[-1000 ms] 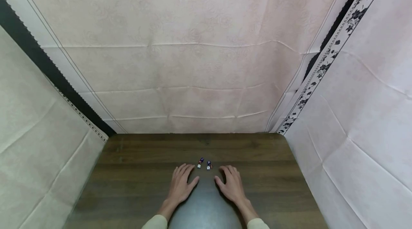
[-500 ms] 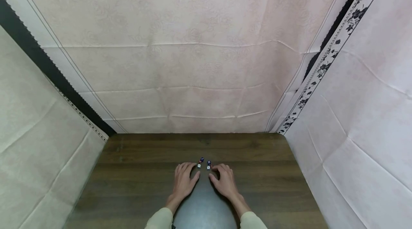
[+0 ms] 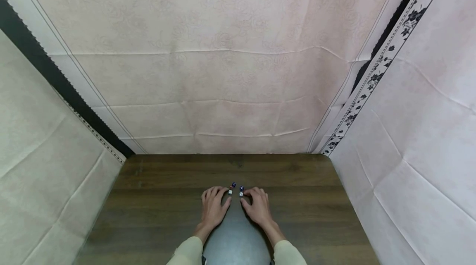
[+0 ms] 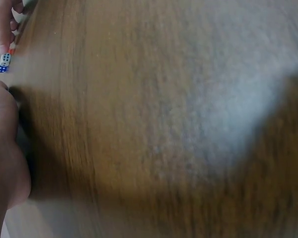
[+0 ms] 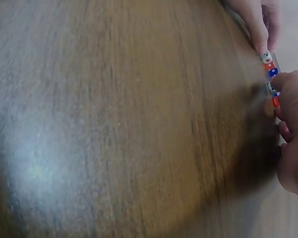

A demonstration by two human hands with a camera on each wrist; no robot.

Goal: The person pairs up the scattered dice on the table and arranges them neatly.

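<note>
Small dice lie in two little groups on the wooden table. Beside the left group, with its white die (image 3: 230, 192) and a blue die (image 3: 233, 184), my left hand (image 3: 213, 207) has its fingers bent loosely, the thumb and index fingertip close to the dice with a gap between them. My right hand (image 3: 259, 208) has its thumb and index fingertip at another white die (image 3: 241, 194), with a blue die (image 3: 241, 188) just beyond. The right wrist view shows a red die (image 5: 275, 100) beside that hand's fingers; in the head view it is hidden.
The brown wooden table (image 3: 160, 203) has a bright glare patch between the forearms. Pale patterned cloth (image 3: 238, 83) hangs behind it, with more cloth (image 3: 420, 165) at the sides. The table's far edge lies a little past the dice.
Both hands have drawn inward and slightly forward to the dice, the right one the most. The red die on the right has gone behind my right fingertip. The dice have barely shifted.
</note>
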